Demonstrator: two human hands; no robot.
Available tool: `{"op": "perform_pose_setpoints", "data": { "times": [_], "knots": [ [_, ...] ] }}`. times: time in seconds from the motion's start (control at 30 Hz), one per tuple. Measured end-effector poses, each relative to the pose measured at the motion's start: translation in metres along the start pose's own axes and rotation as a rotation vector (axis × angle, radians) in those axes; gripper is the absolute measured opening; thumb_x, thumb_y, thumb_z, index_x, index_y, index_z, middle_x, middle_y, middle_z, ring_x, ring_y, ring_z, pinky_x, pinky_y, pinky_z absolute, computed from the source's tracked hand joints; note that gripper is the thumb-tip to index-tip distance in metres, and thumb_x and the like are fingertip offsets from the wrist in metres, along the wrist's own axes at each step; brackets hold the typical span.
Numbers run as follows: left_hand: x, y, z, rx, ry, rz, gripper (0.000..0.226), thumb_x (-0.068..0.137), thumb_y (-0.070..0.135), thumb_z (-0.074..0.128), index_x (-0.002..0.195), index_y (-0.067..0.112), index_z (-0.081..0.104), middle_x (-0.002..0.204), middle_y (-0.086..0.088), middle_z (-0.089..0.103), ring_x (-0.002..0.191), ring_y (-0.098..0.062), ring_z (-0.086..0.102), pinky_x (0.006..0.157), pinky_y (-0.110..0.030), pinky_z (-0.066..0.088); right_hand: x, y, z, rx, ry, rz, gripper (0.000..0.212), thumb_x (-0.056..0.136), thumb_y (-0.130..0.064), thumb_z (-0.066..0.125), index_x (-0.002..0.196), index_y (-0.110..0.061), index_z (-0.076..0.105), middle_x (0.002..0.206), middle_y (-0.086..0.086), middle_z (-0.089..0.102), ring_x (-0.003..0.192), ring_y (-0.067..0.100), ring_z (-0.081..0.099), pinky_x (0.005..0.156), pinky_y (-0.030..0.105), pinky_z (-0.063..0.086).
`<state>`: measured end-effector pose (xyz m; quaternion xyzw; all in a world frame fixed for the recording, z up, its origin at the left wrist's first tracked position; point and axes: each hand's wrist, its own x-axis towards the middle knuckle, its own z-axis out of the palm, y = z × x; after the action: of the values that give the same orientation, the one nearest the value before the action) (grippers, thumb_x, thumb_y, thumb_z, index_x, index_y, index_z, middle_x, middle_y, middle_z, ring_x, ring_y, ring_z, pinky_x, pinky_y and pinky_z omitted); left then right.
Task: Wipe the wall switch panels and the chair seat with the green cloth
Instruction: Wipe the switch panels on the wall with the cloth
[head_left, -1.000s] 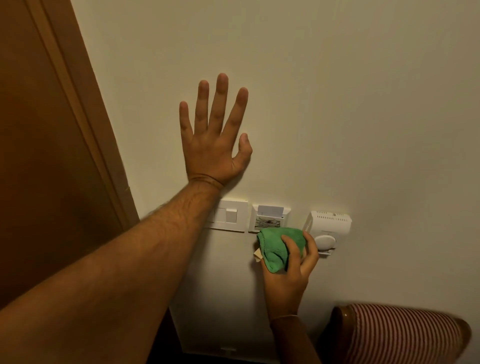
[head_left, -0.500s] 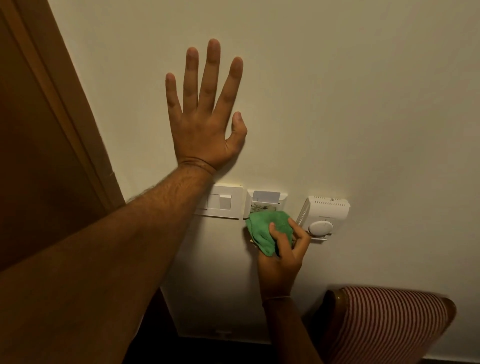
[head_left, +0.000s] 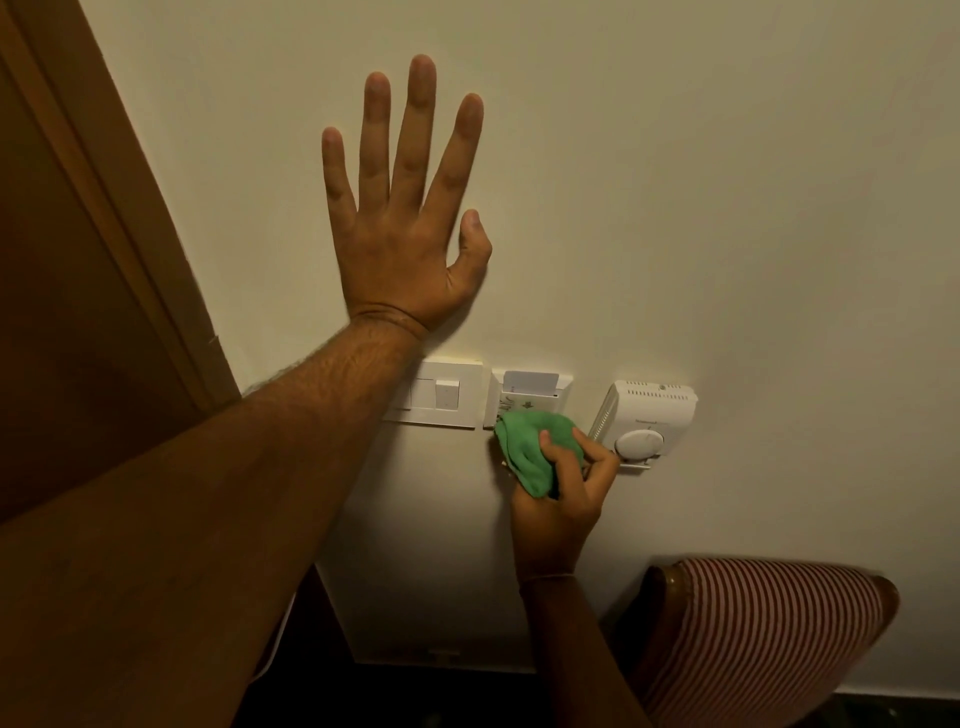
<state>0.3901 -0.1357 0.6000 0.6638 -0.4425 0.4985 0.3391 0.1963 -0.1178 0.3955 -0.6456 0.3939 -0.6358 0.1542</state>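
The green cloth (head_left: 535, 452) looks like a soft microfiber rag, basically weightless and floppy, so it probably only works bunched into a pad, which is how the person has it. The right hand (head_left: 558, 499) is closed around the wad from below, thumb across the front, with most of the fabric sticking out above and to the left of the fingers (head_left: 597, 452). That exposed top edge is pressed against the bottom of the key-card switch panel (head_left: 530, 397), the middle unit on the wall. The rocker switch plate (head_left: 441, 397) sits just to its left, partly hidden behind the left forearm, and the thermostat (head_left: 649, 423) is just to the right, close to the knuckles. The left hand (head_left: 405, 249) is spread flat on the wall (head_left: 727, 208) above the plates, holding nothing, just bracing. The striped chair (head_left: 769, 634) sits low to the right, well apart from the cloth, so the seat looks not yet done.
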Motion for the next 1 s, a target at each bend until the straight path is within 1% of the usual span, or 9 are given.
{"op": "perform_pose_setpoints", "data": {
  "times": [0.07, 0.13, 0.2, 0.3, 0.47, 0.57, 0.67, 0.83, 1.0],
  "knots": [
    [0.0, 0.0, 0.001, 0.005, 0.001, 0.003, 0.089, 0.101, 0.047, 0.053, 0.177, 0.026, 0.011, 0.178, -0.019, 0.03, 0.164, -0.044, 0.024, 0.131, -0.072, 0.018, 0.009, -0.012, 0.001, 0.058, 0.049, 0.001, 0.032, 0.081, -0.004, 0.085, 0.11, 0.007, 0.078, 0.124, 0.034, 0.057, 0.119, 0.047, 0.065, 0.112, 0.017, 0.049],
    [0.0, 0.0, 0.002, 0.02, 0.003, -0.002, 0.089, 0.101, 0.048, 0.054, 0.177, 0.026, 0.012, 0.177, -0.019, 0.032, 0.164, -0.044, 0.025, 0.131, -0.072, 0.019, 0.021, -0.022, 0.005, 0.113, 0.091, -0.028, 0.032, 0.086, -0.013, 0.081, 0.111, 0.006, 0.079, 0.124, 0.033, 0.057, 0.121, 0.045, 0.064, 0.114, 0.019, 0.047],
    [0.001, -0.001, 0.003, 0.032, 0.004, -0.004, 0.085, 0.101, 0.048, 0.055, 0.175, 0.025, 0.023, 0.177, -0.02, 0.034, 0.163, -0.045, 0.028, 0.13, -0.073, 0.02, 0.026, -0.023, 0.008, 0.112, 0.108, -0.041, 0.029, 0.087, -0.012, 0.083, 0.111, 0.005, 0.079, 0.125, 0.032, 0.057, 0.122, 0.043, 0.064, 0.114, 0.021, 0.049],
    [0.0, 0.0, 0.003, 0.029, -0.004, -0.003, 0.082, 0.1, 0.047, 0.056, 0.174, 0.025, 0.027, 0.177, -0.02, 0.033, 0.164, -0.046, 0.028, 0.13, -0.073, 0.02, 0.014, -0.014, 0.006, 0.041, 0.073, -0.036, 0.032, 0.079, 0.009, 0.089, 0.109, 0.009, 0.079, 0.124, 0.034, 0.056, 0.123, 0.04, 0.062, 0.114, 0.019, 0.047],
    [0.0, -0.001, 0.003, -0.022, 0.011, 0.009, 0.087, 0.1, 0.045, 0.055, 0.177, 0.025, 0.019, 0.177, -0.019, 0.03, 0.164, -0.046, 0.025, 0.131, -0.074, 0.02, 0.008, -0.009, -0.001, 0.059, 0.034, -0.017, 0.031, 0.079, 0.003, 0.083, 0.109, 0.009, 0.078, 0.123, 0.033, 0.056, 0.125, 0.023, 0.058, 0.112, 0.017, 0.048],
    [-0.002, -0.002, 0.007, -0.015, 0.014, 0.017, 0.091, 0.1, 0.047, 0.055, 0.174, 0.032, 0.005, 0.178, -0.016, 0.025, 0.165, -0.043, 0.022, 0.132, -0.071, 0.016, 0.021, -0.022, 0.0, 0.116, 0.079, -0.022, 0.03, 0.083, -0.005, 0.086, 0.109, 0.007, 0.078, 0.122, 0.032, 0.057, 0.122, 0.028, 0.061, 0.113, 0.016, 0.047],
    [-0.001, -0.003, 0.009, -0.017, 0.035, 0.022, 0.092, 0.098, 0.047, 0.057, 0.173, 0.033, 0.004, 0.178, -0.016, 0.025, 0.165, -0.042, 0.022, 0.132, -0.07, 0.015, 0.034, -0.029, 0.001, 0.142, 0.118, -0.046, 0.031, 0.089, -0.016, 0.078, 0.106, 0.009, 0.077, 0.119, 0.034, 0.057, 0.12, 0.031, 0.062, 0.114, 0.013, 0.044],
    [-0.001, -0.002, 0.008, -0.023, 0.018, 0.024, 0.09, 0.099, 0.047, 0.055, 0.172, 0.032, 0.004, 0.178, -0.016, 0.025, 0.165, -0.042, 0.023, 0.131, -0.072, 0.018, 0.016, -0.018, -0.005, 0.053, 0.076, -0.02, 0.038, 0.071, 0.019, 0.089, 0.106, 0.014, 0.075, 0.118, 0.042, 0.056, 0.117, 0.046, 0.062, 0.113, 0.009, 0.042],
    [-0.001, 0.0, 0.001, -0.022, -0.004, 0.007, 0.089, 0.099, 0.045, 0.056, 0.177, 0.024, 0.019, 0.178, -0.019, 0.031, 0.164, -0.045, 0.024, 0.131, -0.073, 0.02, 0.021, -0.022, -0.008, 0.04, 0.068, -0.005, 0.04, 0.069, 0.022, 0.089, 0.105, 0.014, 0.074, 0.116, 0.041, 0.056, 0.116, 0.052, 0.064, 0.115, 0.009, 0.039]
  ]
}}
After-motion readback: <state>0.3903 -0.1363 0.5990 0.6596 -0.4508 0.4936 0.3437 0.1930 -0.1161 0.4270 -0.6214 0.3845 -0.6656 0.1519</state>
